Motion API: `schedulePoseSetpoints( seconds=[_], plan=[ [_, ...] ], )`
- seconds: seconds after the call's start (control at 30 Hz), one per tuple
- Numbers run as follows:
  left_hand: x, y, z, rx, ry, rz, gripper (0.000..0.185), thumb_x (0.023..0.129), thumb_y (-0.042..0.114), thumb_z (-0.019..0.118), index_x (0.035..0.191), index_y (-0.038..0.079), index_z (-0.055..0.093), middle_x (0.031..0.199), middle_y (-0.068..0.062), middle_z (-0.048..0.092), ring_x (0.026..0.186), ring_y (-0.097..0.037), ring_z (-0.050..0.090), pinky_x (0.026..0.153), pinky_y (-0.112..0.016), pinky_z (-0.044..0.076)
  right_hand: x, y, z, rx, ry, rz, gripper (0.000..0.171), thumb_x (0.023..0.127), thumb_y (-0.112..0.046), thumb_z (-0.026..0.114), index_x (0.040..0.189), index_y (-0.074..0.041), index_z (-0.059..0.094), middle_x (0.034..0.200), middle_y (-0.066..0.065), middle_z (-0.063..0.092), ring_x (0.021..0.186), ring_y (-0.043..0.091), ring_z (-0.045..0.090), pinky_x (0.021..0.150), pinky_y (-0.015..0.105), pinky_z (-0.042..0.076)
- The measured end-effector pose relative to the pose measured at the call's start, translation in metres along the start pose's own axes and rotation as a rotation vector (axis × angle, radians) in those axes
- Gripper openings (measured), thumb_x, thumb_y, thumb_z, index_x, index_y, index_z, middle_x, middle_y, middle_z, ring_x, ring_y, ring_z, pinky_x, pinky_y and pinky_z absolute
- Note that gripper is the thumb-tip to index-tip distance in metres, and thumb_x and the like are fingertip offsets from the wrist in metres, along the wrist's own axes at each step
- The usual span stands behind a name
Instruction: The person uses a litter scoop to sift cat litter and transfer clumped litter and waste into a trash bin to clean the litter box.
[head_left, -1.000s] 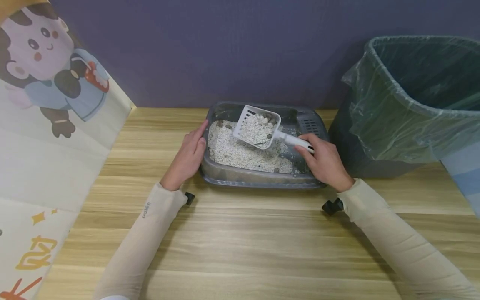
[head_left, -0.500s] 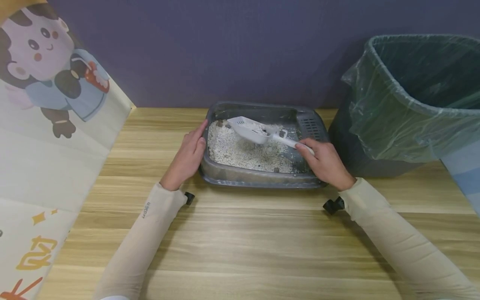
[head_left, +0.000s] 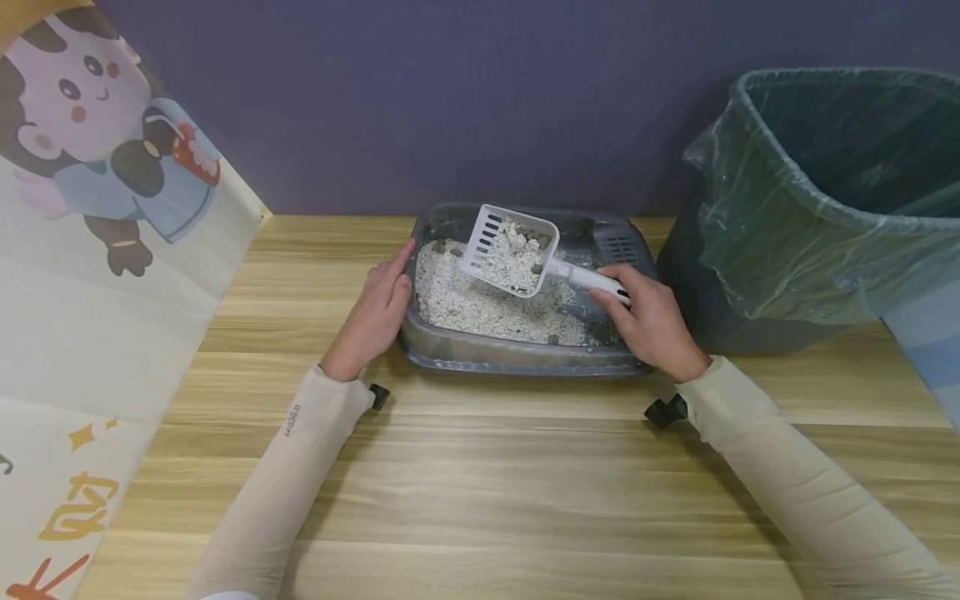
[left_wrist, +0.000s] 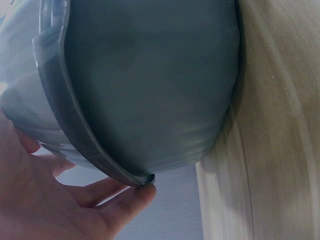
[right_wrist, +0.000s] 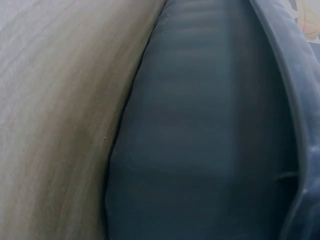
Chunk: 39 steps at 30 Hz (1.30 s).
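Now the right hand, its grip closed on the handle, has the litter scoop raised again, loaded with litter and clumps, above the litter tray. Half a second ago it lay dipped low. At nine o'clock, the left hand rests flat on the tray's rim, steadying it.

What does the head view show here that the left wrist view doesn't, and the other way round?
Only the head view shows the right hand gripping the handle of the white scoop, loaded with litter above the tray, plus the lined bin to the right and the cartoon sheet to the left. Only the left wrist view shows the tray's outer wall from low down, with fingertips under its rim. Both show the grey litter tray on the wooden table and the left hand resting against the tray's side.
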<state>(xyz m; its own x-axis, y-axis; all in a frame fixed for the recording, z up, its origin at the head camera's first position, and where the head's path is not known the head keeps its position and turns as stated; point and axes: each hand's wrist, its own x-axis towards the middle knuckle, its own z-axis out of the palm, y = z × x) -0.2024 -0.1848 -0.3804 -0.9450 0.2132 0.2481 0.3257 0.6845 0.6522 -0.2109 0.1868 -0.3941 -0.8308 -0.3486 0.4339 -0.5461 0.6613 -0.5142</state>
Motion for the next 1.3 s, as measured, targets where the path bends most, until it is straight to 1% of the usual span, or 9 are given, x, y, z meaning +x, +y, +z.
schedulePoseSetpoints(
  seconds=[0.13, 0.27, 0.37, 0.57, 0.67, 0.77, 0.9, 1.0, 1.3],
  plan=[
    [0.0001, 0.0003, 0.0003, 0.002, 0.002, -0.005, 0.050, 0.103, 0.029, 0.025, 0.152, 0.021, 0.020, 0.147, -0.015, 0.033, 0.132, -0.030, 0.030, 0.108, -0.049, 0.025, 0.0002, -0.0001, -0.0004, 0.004, -0.013, 0.018, 0.031, 0.097, -0.028, 0.054, 0.121, -0.009, 0.058, 0.065, 0.000, 0.046, 0.044, 0.013, 0.036, 0.043, 0.030, 0.031],
    [-0.0001, 0.0006, 0.0000, -0.004, 0.001, -0.004, 0.050, 0.103, 0.030, 0.025, 0.152, 0.020, 0.020, 0.149, -0.014, 0.032, 0.133, -0.030, 0.029, 0.109, -0.049, 0.024, -0.0001, -0.0002, -0.0015, 0.011, -0.045, 0.034, 0.031, 0.098, -0.031, 0.050, 0.115, -0.007, 0.062, 0.057, -0.002, 0.042, 0.039, 0.012, 0.032, 0.041, 0.030, 0.031],
    [-0.0003, 0.0004, -0.0004, -0.011, 0.000, 0.000, 0.051, 0.103, 0.030, 0.025, 0.152, 0.020, 0.020, 0.149, -0.015, 0.031, 0.133, -0.031, 0.028, 0.109, -0.049, 0.023, -0.0003, -0.0003, -0.0024, 0.021, -0.046, 0.022, 0.030, 0.099, -0.030, 0.049, 0.109, -0.006, 0.065, 0.054, -0.003, 0.039, 0.039, 0.012, 0.030, 0.045, 0.031, 0.032],
    [-0.0003, 0.0000, -0.0005, -0.004, 0.003, -0.008, 0.051, 0.103, 0.031, 0.025, 0.152, 0.022, 0.019, 0.149, -0.014, 0.031, 0.134, -0.029, 0.028, 0.109, -0.048, 0.024, 0.0000, 0.0012, -0.0024, 0.025, -0.026, -0.009, 0.029, 0.099, -0.026, 0.050, 0.103, -0.004, 0.069, 0.055, -0.004, 0.042, 0.043, 0.012, 0.033, 0.053, 0.032, 0.035],
    [-0.0003, 0.0002, -0.0003, -0.003, 0.001, -0.008, 0.051, 0.103, 0.031, 0.025, 0.152, 0.022, 0.019, 0.148, -0.015, 0.032, 0.133, -0.029, 0.029, 0.109, -0.049, 0.024, 0.0002, 0.0015, -0.0026, 0.030, -0.025, -0.007, 0.029, 0.099, -0.026, 0.051, 0.106, -0.004, 0.068, 0.054, -0.004, 0.043, 0.042, 0.012, 0.034, 0.055, 0.033, 0.037],
    [0.0000, 0.0004, -0.0002, -0.003, 0.001, -0.010, 0.051, 0.103, 0.031, 0.025, 0.152, 0.021, 0.020, 0.147, -0.015, 0.033, 0.132, -0.030, 0.030, 0.108, -0.049, 0.025, 0.0002, 0.0013, -0.0026, 0.037, -0.022, 0.004, 0.029, 0.098, -0.027, 0.053, 0.112, -0.005, 0.065, 0.055, -0.003, 0.042, 0.040, 0.012, 0.034, 0.049, 0.032, 0.036],
    [0.0003, 0.0011, -0.0001, -0.001, 0.001, -0.013, 0.051, 0.102, 0.031, 0.025, 0.152, 0.022, 0.020, 0.147, -0.015, 0.034, 0.132, -0.030, 0.030, 0.108, -0.050, 0.026, 0.0003, 0.0009, -0.0018, 0.041, -0.010, 0.016, 0.030, 0.096, -0.028, 0.056, 0.119, -0.008, 0.060, 0.064, -0.002, 0.047, 0.043, 0.013, 0.035, 0.042, 0.030, 0.032],
    [0.0005, 0.0009, 0.0000, -0.001, 0.000, -0.012, 0.051, 0.103, 0.032, 0.025, 0.152, 0.022, 0.019, 0.147, -0.016, 0.033, 0.132, -0.030, 0.030, 0.108, -0.050, 0.026, 0.0001, -0.0001, -0.0016, 0.042, 0.003, 0.021, 0.031, 0.096, -0.027, 0.056, 0.121, -0.010, 0.058, 0.068, 0.000, 0.048, 0.045, 0.013, 0.036, 0.043, 0.029, 0.032],
    [-0.0001, 0.0004, 0.0001, -0.006, -0.005, -0.006, 0.051, 0.102, 0.031, 0.025, 0.152, 0.020, 0.020, 0.148, -0.016, 0.031, 0.133, -0.031, 0.028, 0.109, -0.051, 0.024, -0.0002, 0.0001, 0.0005, 0.024, 0.028, 0.030, 0.031, 0.095, -0.028, 0.056, 0.121, -0.010, 0.058, 0.070, 0.000, 0.048, 0.046, 0.014, 0.039, 0.044, 0.030, 0.033]
  ],
)
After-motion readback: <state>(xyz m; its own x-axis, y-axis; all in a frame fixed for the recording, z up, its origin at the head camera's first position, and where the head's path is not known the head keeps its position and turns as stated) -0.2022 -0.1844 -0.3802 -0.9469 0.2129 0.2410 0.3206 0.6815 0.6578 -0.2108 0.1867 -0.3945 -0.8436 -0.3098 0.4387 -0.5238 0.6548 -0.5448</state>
